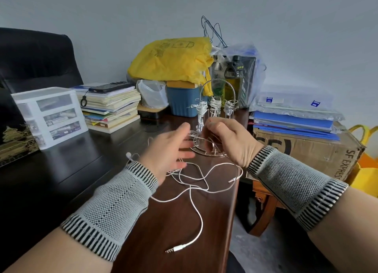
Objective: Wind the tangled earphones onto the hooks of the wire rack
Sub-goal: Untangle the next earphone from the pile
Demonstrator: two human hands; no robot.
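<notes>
The left hand (172, 150) has its fingers spread wide and holds nothing, just left of the wire rack (212, 129). The right hand (227, 137) curls its fingers around a thin white cord right in front of the rack. The tangled earphones (192, 182) lie loose on the dark wooden table (184, 221), in front of the rack and under both hands. Three white bundles are already wound on the rack's hooks (215, 102).
</notes>
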